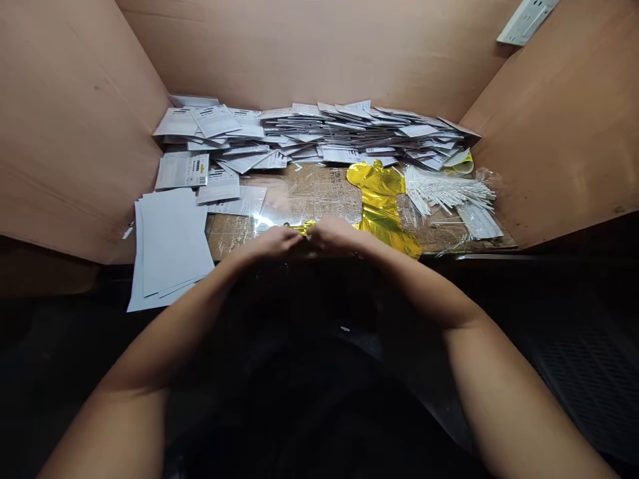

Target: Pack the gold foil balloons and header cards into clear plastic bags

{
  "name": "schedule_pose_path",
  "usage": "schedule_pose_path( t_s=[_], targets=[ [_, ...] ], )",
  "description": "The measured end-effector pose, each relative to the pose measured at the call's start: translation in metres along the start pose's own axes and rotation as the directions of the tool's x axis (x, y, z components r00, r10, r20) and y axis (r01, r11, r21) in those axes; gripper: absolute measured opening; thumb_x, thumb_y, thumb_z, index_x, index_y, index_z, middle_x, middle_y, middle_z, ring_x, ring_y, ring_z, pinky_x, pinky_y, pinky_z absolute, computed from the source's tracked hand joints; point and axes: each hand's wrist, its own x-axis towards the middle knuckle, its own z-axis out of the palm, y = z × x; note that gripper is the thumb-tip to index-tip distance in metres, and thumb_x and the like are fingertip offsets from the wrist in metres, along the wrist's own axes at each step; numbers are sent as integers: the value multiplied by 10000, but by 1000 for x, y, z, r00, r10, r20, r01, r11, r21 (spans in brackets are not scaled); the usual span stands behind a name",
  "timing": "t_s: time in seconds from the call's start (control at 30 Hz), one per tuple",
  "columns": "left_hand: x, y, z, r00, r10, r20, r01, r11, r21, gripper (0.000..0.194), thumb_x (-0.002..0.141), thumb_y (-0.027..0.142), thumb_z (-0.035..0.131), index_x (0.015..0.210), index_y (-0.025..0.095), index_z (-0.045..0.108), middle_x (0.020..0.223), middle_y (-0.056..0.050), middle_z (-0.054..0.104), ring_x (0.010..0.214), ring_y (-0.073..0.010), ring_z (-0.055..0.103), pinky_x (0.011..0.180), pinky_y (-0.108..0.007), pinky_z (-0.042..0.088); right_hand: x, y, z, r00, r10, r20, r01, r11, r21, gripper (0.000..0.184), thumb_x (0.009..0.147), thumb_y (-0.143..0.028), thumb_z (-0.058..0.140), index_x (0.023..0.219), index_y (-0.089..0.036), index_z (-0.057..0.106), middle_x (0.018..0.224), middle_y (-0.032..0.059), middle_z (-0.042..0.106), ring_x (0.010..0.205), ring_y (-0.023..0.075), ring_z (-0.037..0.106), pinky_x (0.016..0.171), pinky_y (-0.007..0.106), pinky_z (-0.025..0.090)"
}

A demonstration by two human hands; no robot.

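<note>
My left hand (pixel 274 243) and my right hand (pixel 335 236) meet at the near edge of the work surface (pixel 319 193), fingers closed together on a folded piece of gold foil (pixel 303 228). A larger gold foil balloon (pixel 382 203) lies flat just right of my hands. A clear plastic sleeve (pixel 279 209) rests on the surface just beyond my left hand.
A wide heap of white printed packets (pixel 319 133) fills the back. White blank cards (pixel 170 243) are stacked at the left, overhanging the edge. White sticks (pixel 446 189) in clear bags lie at the right. Brown board walls (pixel 74 133) enclose three sides.
</note>
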Motion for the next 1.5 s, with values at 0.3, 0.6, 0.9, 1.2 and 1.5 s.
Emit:
schedule_pose_path(
  t_s=[0.3, 0.6, 0.9, 1.2, 1.5],
  targets=[
    [-73, 39, 83, 831, -449, -328, -56, 520, -852, 446, 915, 596, 720, 1114, 197, 702, 1038, -111, 779, 936, -253, 765, 836, -379, 623, -22, -23, 42, 992, 125, -16, -34, 385, 922, 290, 858, -469, 727, 902, -183, 709, 784, 17, 700, 665, 172, 611, 617, 276, 465],
    [-103, 47, 114, 879, -418, -228, 15, 503, -864, 201, 898, 390, 771, 1051, 261, 789, 987, -40, 789, 920, -243, 747, 827, -361, 609, -81, -52, 125, 953, 272, -133, 99, 137, 986, 317, 823, -458, 806, 1022, -236, 699, 918, 28, 688, 824, 197, 630, 742, 305, 521],
    [-106, 61, 112, 891, -354, -284, 20, 656, -755, 388, 806, 326, 809, 1170, 245, 700, 1219, -92, 716, 961, -250, 748, 818, -379, 639, -88, -51, 123, 955, 297, 0, 30, -95, 995, 353, 865, -475, 756, 1133, -277, 639, 805, -36, 629, 546, 113, 449, 459, 214, 326],
    [-108, 67, 125, 885, -441, -152, 95, 488, -867, 261, 783, 378, 882, 968, 243, 758, 888, -43, 782, 813, -248, 770, 743, -367, 638, -115, -39, 109, 972, 120, -201, 161, 281, 946, 378, 854, -529, 846, 1128, -277, 779, 1239, 87, 759, 1236, 326, 694, 1106, 491, 530],
    [-117, 60, 115, 846, -109, -523, -212, 830, -516, 96, 882, 183, 759, 862, 243, 831, 979, -63, 820, 868, -212, 773, 773, -327, 621, -116, -30, 88, 967, -20, -253, 206, 646, 735, 456, 911, -549, 810, 1272, -273, 770, 1393, 99, 733, 1347, 329, 651, 1226, 513, 405]
  ],
)
